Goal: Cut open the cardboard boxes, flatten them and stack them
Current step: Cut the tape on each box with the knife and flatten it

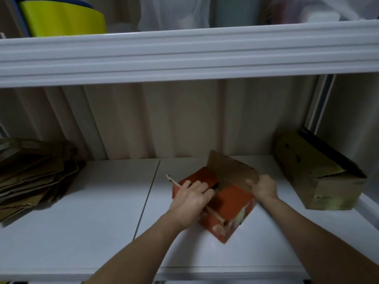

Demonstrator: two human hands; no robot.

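Observation:
An orange-red cardboard box (229,203) sits on the white shelf (82,232), right of centre, its brown top flaps partly raised. My left hand (190,199) lies over the box's left top and grips a thin pale cutter (173,181), whose tip sticks out to the left. My right hand (262,187) holds the raised brown flap at the box's right rear corner. A stack of flattened brown cardboard (30,177) lies at the shelf's left end.
A brown cardboard box (320,173) with a dark strip along its top stands at the right end of the shelf. A white upper shelf beam (184,56) crosses overhead, carrying a yellow-green container (61,17) and plastic bags. A corrugated wall backs the shelf.

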